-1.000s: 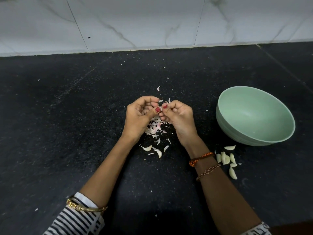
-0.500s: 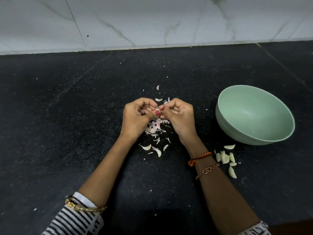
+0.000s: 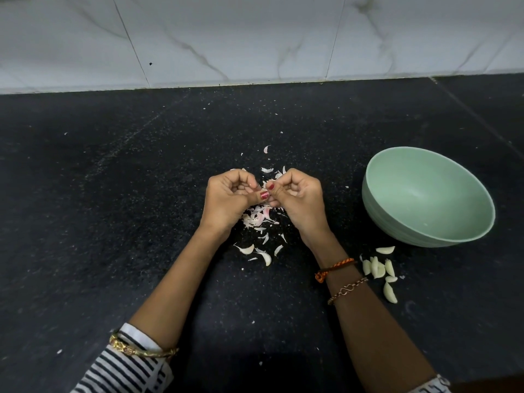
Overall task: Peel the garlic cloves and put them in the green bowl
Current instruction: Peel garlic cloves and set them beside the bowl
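We see both hands raised just above the dark tabletop (image 3: 113,222), brought together at the thumbs. The left hand (image 3: 226,199) has its fingers curled in, and the right hand (image 3: 297,202) is curled the same way; the two thumbs with red nails meet over a small garlic clove (image 3: 265,185) pinched between them. The clove is almost wholly hidden by the fingertips, so we cannot tell how much skin is on it.

Directly beneath the hands lies a heap of garlic skins (image 3: 258,218), white and pinkish, with more scraps scattered toward us and toward the wall (image 3: 255,38).

The green bowl (image 3: 425,222) stands on the tabletop well to the right of the hands, tilted a little so that we look into it; it holds only a few tiny specks. Peeled cloves (image 3: 378,269) lie in a small group on the tabletop just in front of the bowl, beside the right wrist, which wears an orange thread band (image 3: 334,269) and a chain bracelet (image 3: 347,289). The left forearm carries a gold bangle (image 3: 141,348) above a striped sleeve (image 3: 127,373).
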The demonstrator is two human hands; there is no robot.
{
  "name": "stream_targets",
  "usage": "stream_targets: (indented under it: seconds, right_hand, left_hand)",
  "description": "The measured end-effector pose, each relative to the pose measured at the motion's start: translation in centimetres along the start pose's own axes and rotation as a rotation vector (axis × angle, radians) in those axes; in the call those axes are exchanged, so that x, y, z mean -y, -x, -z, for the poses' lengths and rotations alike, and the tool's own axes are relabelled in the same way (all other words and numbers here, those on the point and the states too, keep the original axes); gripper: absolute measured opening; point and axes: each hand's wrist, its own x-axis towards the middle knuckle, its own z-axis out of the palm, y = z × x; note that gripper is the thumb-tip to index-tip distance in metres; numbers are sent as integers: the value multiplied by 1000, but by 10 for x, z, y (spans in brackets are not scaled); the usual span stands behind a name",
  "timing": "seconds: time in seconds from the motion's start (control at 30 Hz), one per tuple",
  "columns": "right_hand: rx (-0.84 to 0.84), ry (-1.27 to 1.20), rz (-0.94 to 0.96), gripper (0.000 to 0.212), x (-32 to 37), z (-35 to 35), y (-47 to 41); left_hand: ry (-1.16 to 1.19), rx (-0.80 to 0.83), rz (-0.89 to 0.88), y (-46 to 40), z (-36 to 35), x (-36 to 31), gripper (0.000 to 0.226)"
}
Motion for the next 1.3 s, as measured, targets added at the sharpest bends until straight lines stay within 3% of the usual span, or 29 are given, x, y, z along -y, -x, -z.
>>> stream_targets:
  seconds: [0.4, 0.8, 1.0, 1.3]
  right_hand:
    - [17, -28, -57, 22, 5, 0, 1]
    - [-54, -123, -185, 23, 12, -2, 4]
    - [-56, -287, -319, 31, 15, -6, 5]
    - [-152, -416, -427, 26, 20, -5, 6]
  left_hand:
    - [-42, 150, -22, 1, 1, 0, 27]
    - [-15, 125, -104, 6, -8, -2, 31]
    - [-36, 119, -153, 7, -9, -1, 33]
    - [-195, 71, -388, 11, -14, -1, 30]
